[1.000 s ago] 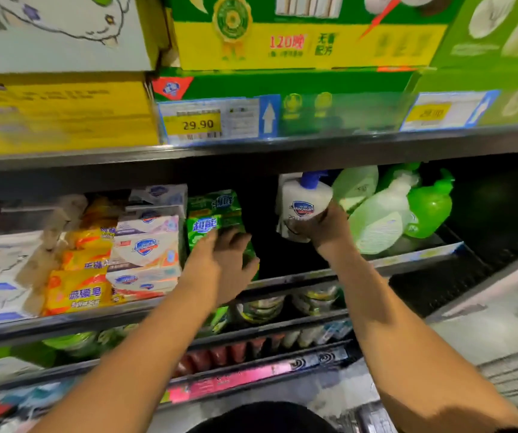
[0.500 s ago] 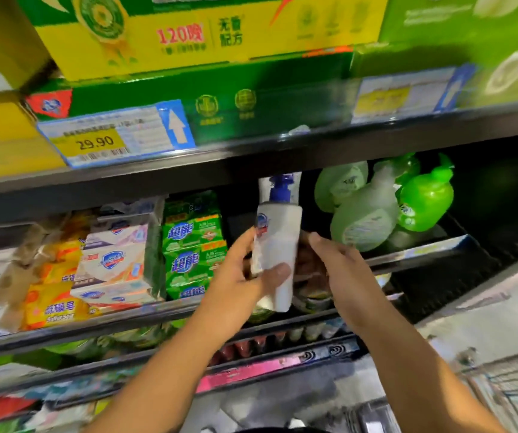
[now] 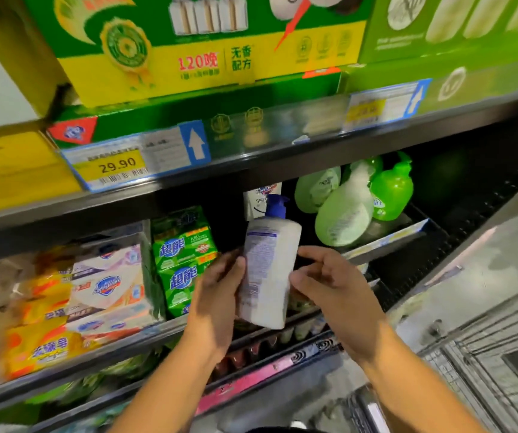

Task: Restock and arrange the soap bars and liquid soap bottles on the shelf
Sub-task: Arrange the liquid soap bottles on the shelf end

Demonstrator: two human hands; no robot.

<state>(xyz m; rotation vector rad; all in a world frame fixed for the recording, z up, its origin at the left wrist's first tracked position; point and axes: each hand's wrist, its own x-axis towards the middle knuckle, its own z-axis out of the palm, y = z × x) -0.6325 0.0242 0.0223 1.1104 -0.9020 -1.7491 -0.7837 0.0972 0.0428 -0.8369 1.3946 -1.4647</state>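
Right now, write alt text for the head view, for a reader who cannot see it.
A left hand grips a white pump bottle with a blue pump in front of a store shelf, with the right hand close at its other side. Green soap bar packs sit on the shelf to its left, green liquid soap bottles to its right.

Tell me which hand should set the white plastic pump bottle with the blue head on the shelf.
Left. The left hand grips the white plastic pump bottle round its body; the right hand sits beside it, fingers curled, contact unclear.
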